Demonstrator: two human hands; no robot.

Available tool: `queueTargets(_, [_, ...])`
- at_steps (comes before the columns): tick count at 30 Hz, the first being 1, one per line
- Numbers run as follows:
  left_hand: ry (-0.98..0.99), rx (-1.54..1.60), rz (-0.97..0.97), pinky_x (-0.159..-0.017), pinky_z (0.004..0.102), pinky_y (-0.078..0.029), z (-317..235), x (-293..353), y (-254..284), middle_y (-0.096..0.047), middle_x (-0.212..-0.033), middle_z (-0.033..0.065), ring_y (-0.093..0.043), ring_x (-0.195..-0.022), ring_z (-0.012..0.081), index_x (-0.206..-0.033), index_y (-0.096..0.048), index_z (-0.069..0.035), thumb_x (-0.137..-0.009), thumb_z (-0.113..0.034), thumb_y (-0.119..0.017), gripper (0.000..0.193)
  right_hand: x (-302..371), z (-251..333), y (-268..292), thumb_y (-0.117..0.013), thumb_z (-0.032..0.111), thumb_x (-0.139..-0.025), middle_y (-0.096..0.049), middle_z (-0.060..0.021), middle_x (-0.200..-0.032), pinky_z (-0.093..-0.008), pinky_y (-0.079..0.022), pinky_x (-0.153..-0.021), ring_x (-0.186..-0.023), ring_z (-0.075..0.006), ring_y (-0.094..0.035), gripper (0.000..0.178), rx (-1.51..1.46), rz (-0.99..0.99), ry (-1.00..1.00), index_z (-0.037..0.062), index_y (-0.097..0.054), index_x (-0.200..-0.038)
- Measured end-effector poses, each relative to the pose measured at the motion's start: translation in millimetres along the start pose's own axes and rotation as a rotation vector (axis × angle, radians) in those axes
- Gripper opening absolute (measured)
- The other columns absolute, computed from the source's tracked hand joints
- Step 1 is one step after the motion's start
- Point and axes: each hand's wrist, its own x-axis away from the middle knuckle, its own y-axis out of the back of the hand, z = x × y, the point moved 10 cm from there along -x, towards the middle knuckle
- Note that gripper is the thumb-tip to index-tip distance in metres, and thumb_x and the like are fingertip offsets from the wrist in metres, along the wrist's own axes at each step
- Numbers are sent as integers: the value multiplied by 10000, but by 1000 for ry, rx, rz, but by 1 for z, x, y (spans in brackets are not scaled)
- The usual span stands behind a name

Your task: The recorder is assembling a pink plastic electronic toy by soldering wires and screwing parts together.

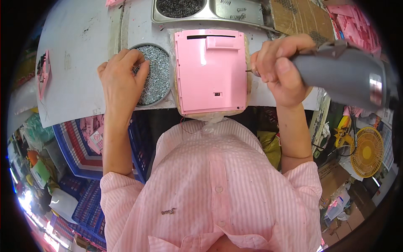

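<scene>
A pink plastic housing (212, 73) lies on a padded, plastic-wrapped block in front of me. It has a long slot near its far edge and a small window near the close end. My right hand (283, 69) grips a grey electric screwdriver (340, 73) held sideways, its thin bit pointing left at the housing's right edge. Whether the bit touches the housing I cannot tell. Left of the housing stands a round tin of small silver screws (155, 77). My left hand (123, 77) rests over its left side with fingers curled; anything between the fingertips is hidden.
Beyond the housing sits a metal tray (260, 17) with dark springs. Brown cardboard (296, 19) and pink parts (354, 25) lie at the far right. A small pink piece (44, 73) is at the table's left. Blue crates (75, 161) and a yellow fan (366, 152) stand below table level.
</scene>
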Motion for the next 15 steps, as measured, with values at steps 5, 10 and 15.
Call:
queueTargets(5, [-201,258,-74,-835,397,-424,-26,8,11,-713,-920,33,-657,-871,240,-908,-712,-87,-825,-146,-747,108,-16,47,8,-562,265,-963,-466,27,-639,-336,-433,-604,-577,-119,-433,274,-174,21,40,112,-524,-1188])
queueTargets(10, [-544,540,-121,-767,329,-395,-126,23,14,-730,-934,29,-620,-737,177,-947,-735,-79,-771,-76,-759,178,-22,70,-31,-639,351,-934,-513,77,-639,-287,-437,-600,-585,-84,-461,292,-321,110,-18,180,-526,-1143])
queueTargets(15, [-603,614,-187,-718,331,-361,-136,25,13,-715,-902,22,-565,-660,159,-931,-727,-81,-767,-102,-767,170,-16,75,-33,-666,373,-926,-539,87,-632,-260,-465,-578,-570,-70,-500,296,-272,101,-29,207,-508,-1114])
